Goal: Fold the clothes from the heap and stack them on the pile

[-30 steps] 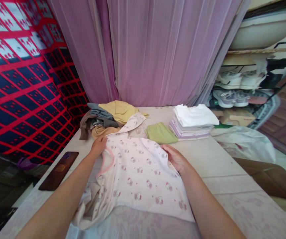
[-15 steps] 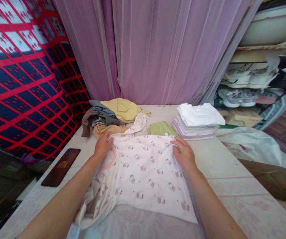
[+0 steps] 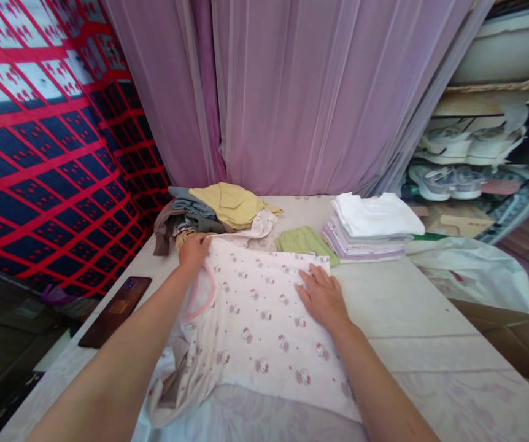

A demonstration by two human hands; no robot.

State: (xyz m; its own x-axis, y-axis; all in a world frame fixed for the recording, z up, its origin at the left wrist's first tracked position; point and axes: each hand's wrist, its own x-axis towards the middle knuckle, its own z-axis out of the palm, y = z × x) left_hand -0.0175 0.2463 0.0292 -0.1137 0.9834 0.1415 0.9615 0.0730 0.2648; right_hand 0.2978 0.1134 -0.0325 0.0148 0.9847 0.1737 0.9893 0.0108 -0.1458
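A white shirt (image 3: 264,319) with small cartoon cat-face prints and a pink-trimmed neckline lies spread before me, its neck opening to the left. My left hand (image 3: 194,250) pinches its far left edge beside the neckline, the fingertips partly hidden by the cloth. Fingers spread, my right hand (image 3: 323,296) rests flat on the shirt near its far right corner. Just beyond that edge is a folded green garment (image 3: 305,241). One patterned sleeve (image 3: 262,226) reaches back toward the clothes pile.
Loose clothes, a yellow garment (image 3: 230,205) on top, are heaped at the back left. At the back right stands a folded stack with a white garment (image 3: 377,213) uppermost. A phone (image 3: 116,312) lies left. Purple curtains (image 3: 292,98) hang behind; shoes (image 3: 448,181) sit on a rack.
My left hand has moved slightly away from me, drawing the shirt's far left edge along. My right hand has shifted from the right edge inward and toward me, and now lies flat.
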